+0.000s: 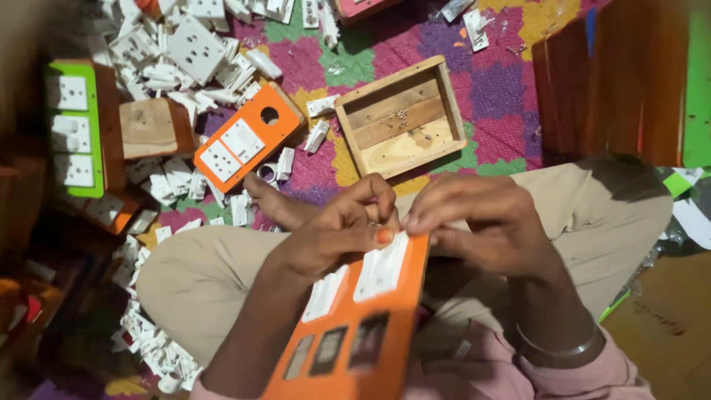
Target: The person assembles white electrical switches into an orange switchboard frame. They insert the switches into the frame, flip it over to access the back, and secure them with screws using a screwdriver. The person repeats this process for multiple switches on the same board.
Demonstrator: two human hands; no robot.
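Orange panel (370,326) on lap, tilted up toward camera, white socket (381,267) seated at top edge. Left hand (333,233) grip pinched on socket's upper end; right hand (481,222) fingertips pressed together just beside, touching same spot. Wooden box (400,118) on floor mat (511,81) beyond knees; white parts (178,59) heaped far left.

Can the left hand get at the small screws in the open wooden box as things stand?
Probably yes: the wooden box lies open-topped just beyond the left hand, with nothing between them. But the hand is busy on the orange panel.
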